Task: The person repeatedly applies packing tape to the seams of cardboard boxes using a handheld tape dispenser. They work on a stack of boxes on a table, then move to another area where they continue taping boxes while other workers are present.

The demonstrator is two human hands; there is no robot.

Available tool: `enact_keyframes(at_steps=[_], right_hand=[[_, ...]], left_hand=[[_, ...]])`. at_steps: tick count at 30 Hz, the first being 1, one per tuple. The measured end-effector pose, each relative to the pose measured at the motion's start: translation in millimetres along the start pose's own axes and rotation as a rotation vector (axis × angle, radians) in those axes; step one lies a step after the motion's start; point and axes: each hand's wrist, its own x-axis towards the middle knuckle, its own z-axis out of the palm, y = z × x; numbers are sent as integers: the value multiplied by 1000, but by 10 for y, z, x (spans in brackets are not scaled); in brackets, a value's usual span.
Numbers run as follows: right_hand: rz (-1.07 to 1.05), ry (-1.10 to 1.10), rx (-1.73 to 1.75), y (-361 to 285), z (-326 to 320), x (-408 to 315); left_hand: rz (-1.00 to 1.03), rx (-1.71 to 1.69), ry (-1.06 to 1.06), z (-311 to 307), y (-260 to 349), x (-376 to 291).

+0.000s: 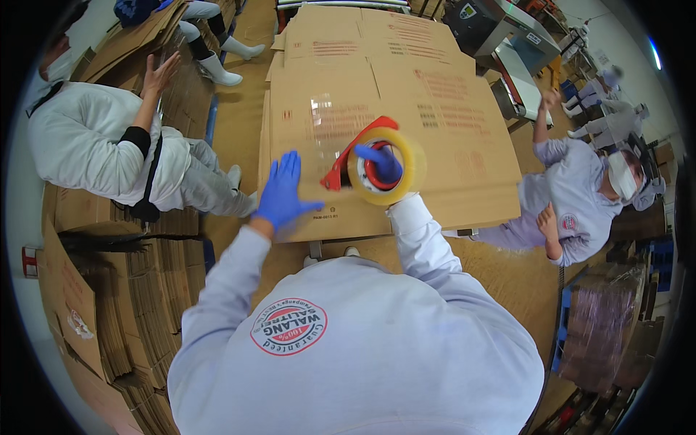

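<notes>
My right hand [385, 162], in a blue glove, grips a red tape dispenser [340, 168] that carries a large roll of clear yellowish packing tape [416, 163]. Part of the hand shows through the roll's middle. Under both hands lies a flattened brown cardboard carton [457, 185] with red printing, on top of a stack of similar sheets. My left hand [281, 190], also gloved in blue, is spread with fingers apart over the carton's near left corner and holds nothing. A shiny strip of clear tape [322, 122] runs along the carton left of the dispenser.
A person in white [103, 141] stands at the left beside cardboard stacks [136, 283]. Another person [576, 179] stands close at the right, arms raised. A machine with a conveyor [519, 76] stands at the back right. Wrapped goods [598, 321] sit on a blue pallet, lower right.
</notes>
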Motion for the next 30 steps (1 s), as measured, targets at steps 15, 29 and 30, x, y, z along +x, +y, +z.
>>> enact_keyframes(at_steps=[15, 29, 30], right_hand=[[-398, 148, -382, -478, 239, -359], [112, 71, -262, -167, 557, -473], [113, 66, -189, -266, 602, -738]], left_hand=[[25, 27, -12, -153, 497, -1063], [80, -91, 37, 228, 581, -1415], [116, -118, 119, 238, 569, -1415]])
